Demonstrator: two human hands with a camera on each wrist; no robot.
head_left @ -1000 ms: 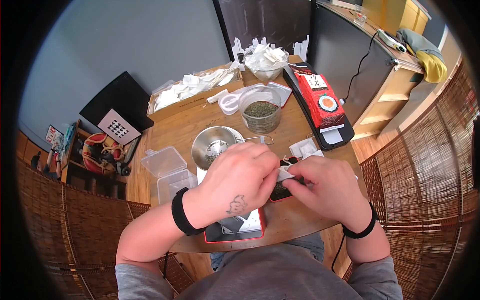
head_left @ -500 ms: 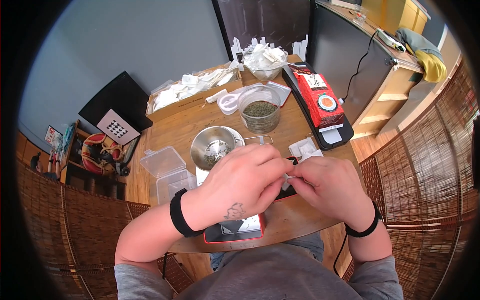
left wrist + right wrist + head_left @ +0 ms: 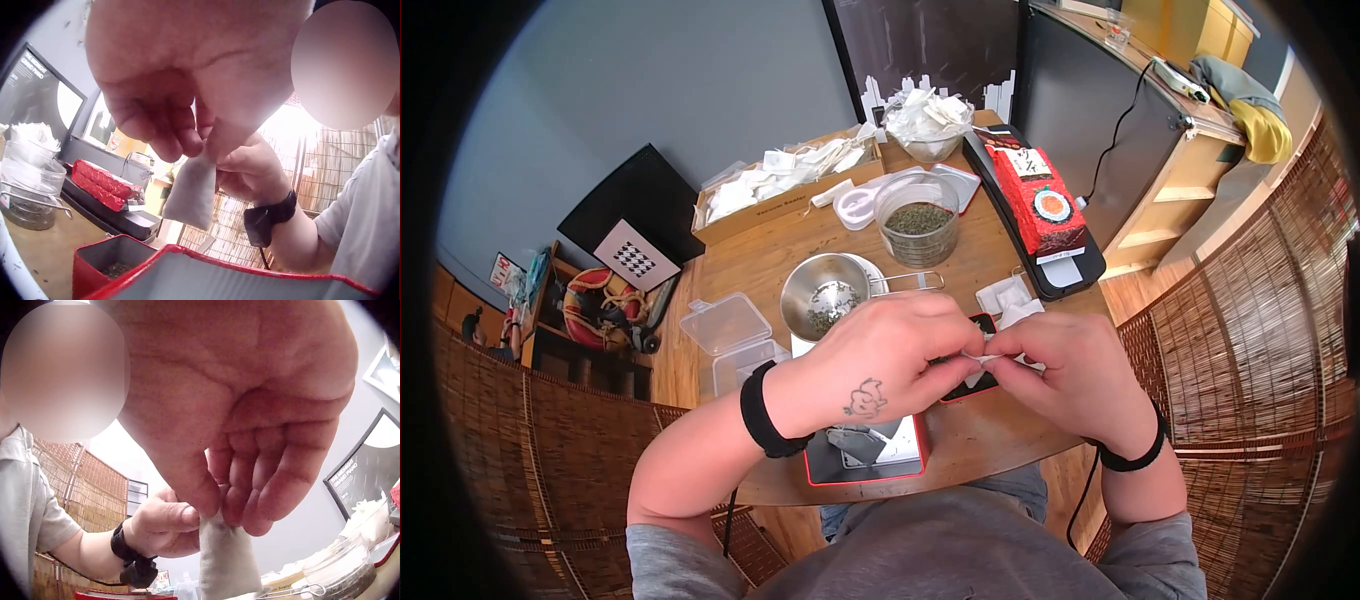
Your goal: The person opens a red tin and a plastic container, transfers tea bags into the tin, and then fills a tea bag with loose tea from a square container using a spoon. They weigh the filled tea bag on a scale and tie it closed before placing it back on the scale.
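Observation:
A small white pouch [image 3: 190,190] hangs upright between both hands, its top pinched by the fingertips. In the head view the left hand [image 3: 900,355] holds it from the left and the right hand [image 3: 1065,375] from the right, their fingertips meeting. In the right wrist view the filled pouch [image 3: 228,562] hangs below the right thumb and fingers. Under the hands is a red-rimmed black container [image 3: 982,322]; the left wrist view shows dark leaves in the red container [image 3: 94,269]. White pouches [image 3: 1005,297] lie just beyond the right hand.
A steel cup [image 3: 805,285] with some leaves stands left of a clear jar [image 3: 920,240] of leaves. Behind are a cardboard box [image 3: 785,205] of white pouches and a red package [image 3: 1040,205] on a black device. A red-edged tray [image 3: 830,465] sits near the front edge.
The hands have shifted slightly around the pouch, and their fingertips now meet at its top. The left hand has turned a little, with its thumb showing below its fingers.

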